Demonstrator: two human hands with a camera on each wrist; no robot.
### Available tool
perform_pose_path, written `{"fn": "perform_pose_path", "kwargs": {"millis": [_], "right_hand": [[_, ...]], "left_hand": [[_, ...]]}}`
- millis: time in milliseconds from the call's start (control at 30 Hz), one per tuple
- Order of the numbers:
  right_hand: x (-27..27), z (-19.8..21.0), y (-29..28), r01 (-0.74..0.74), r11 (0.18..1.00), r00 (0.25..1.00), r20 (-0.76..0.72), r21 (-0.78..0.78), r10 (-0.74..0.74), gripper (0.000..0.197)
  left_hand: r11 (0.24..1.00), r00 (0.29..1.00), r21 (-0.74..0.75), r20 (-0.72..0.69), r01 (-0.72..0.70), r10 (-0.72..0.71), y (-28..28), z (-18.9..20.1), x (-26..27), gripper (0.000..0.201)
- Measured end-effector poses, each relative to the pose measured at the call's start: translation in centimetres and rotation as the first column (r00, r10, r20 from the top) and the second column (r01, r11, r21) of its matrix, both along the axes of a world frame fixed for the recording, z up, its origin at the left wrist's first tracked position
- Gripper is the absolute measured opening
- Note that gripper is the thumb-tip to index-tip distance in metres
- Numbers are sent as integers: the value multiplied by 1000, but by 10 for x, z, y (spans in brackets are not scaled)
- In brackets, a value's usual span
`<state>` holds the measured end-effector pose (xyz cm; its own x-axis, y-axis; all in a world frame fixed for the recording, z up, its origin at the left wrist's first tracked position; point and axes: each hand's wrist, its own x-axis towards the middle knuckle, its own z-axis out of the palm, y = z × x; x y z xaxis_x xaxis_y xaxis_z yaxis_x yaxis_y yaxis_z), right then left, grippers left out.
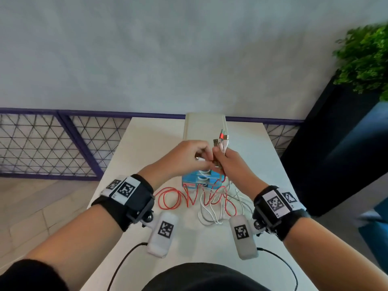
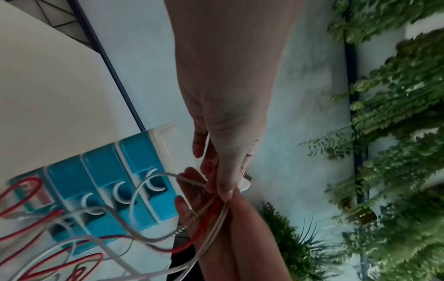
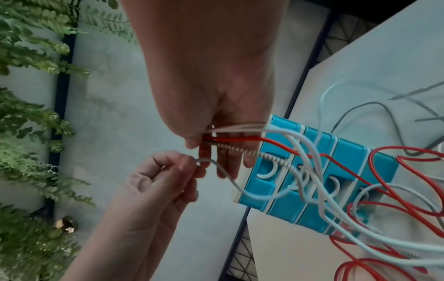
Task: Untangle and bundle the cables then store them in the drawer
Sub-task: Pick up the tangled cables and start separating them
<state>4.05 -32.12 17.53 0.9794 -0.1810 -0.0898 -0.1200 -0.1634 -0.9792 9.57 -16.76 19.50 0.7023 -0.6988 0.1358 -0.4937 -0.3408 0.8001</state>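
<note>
Above the white surface (image 1: 147,143), right hand (image 1: 231,164) gripped a bunch of cables (image 1: 220,141), plugs upward; left hand (image 1: 186,156) pinched one white cable end (image 2: 245,183); loose red and white loops trailed over the blue drawer unit (image 1: 201,181).

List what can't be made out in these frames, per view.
- Head view: front of the blue plastic drawer unit is hidden behind both hands; drawers open or closed is unclear.
- Head view: connector types in the right hand are too small and blurred.
- Left wrist view: the plug pinched by the left hand is hidden by the fingers.
- Right wrist view: the red cable and white cable run off the edge.
</note>
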Motion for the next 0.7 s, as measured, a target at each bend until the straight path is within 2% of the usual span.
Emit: {"fn": "perform_pose_path", "kwargs": {"millis": [133, 200, 300, 400, 467, 567, 633, 700], "right_hand": [[-7, 8, 7, -132, 989, 991, 0, 69, 133, 34], [-10, 10, 12, -150, 984, 989, 14, 98, 149, 34], [-12, 10, 15, -158, 969, 987, 29, 190, 156, 38], [-14, 11, 15, -189, 956, 982, 30, 223, 187, 38], [-14, 14, 16, -208, 954, 978, 31, 216, 206, 36], [-16, 17, 17, -234, 962, 972, 43, 139, 230, 31], [-17, 18, 17, -267, 953, 964, 52, 141, 262, 28], [-18, 18, 17, -303, 942, 953, 53, 147, 298, 30]], "left_hand": [[979, 989, -141, -25, -145, 143, 0, 7, 7, 23], [953, 981, -232, -65, -196, 186, -2, 3, 10, 24], [927, 970, -288, -48, -242, 238, -3, 0, 8, 24], [914, 975, -353, -166, -201, 150, -2, 3, 4, 51], [927, 980, -341, -171, -160, 106, 0, 6, 2, 62], [940, 990, -317, -105, -124, 95, 3, 9, -1, 48], [933, 990, -341, -116, -116, 81, 4, 12, -2, 43], [949, 990, -301, -132, -94, 56, 7, 17, 0, 42]]}}
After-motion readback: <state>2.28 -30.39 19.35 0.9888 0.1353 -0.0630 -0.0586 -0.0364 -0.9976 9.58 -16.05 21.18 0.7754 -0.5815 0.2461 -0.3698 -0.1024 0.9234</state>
